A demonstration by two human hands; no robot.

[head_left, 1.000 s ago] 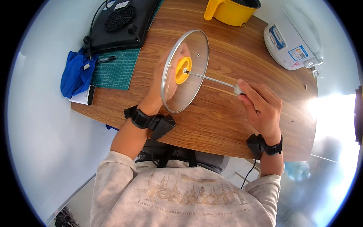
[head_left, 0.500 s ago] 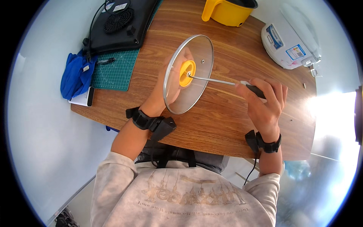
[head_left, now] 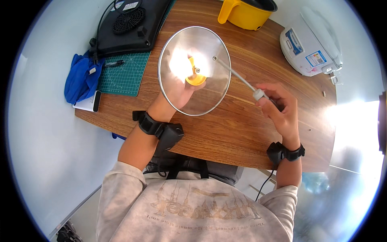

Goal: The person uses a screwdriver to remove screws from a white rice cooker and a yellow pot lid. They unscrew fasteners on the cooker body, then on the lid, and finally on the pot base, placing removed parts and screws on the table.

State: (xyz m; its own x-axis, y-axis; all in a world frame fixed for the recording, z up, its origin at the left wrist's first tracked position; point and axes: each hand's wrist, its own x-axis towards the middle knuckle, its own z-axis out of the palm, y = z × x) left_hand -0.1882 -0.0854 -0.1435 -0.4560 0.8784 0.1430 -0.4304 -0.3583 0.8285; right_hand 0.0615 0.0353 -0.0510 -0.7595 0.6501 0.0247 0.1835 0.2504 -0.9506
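A round glass pot lid (head_left: pixel 201 99) with a metal rim is held up over the table, its underside turned toward me. Behind the glass, my left hand (head_left: pixel 183 92) is closed on the lid's yellow knob (head_left: pixel 196 80); a bright glare hides part of the fingers. A screw head shows at the knob's middle. My right hand (head_left: pixel 282 105) grips a screwdriver (head_left: pixel 240 77) by its grey handle. The long metal shaft points up and left, its tip at or close to the small metal-ringed vent hole (head_left: pixel 215 58); whether they touch I cannot tell.
On the wooden table (head_left: pixel 242 137), a yellow pot (head_left: pixel 252 16) and a white rice cooker (head_left: pixel 308 44) stand at the back right. At the left are a black appliance (head_left: pixel 125 32) lying underside up, a green cutting mat (head_left: pixel 123 78), a blue cloth (head_left: pixel 82 80) and a pen (head_left: pixel 114 63).
The lid has turned to face me more fully and risen slightly. The screwdriver's tip has left the knob's screw and moved toward the vent hole, its handle tilting lower.
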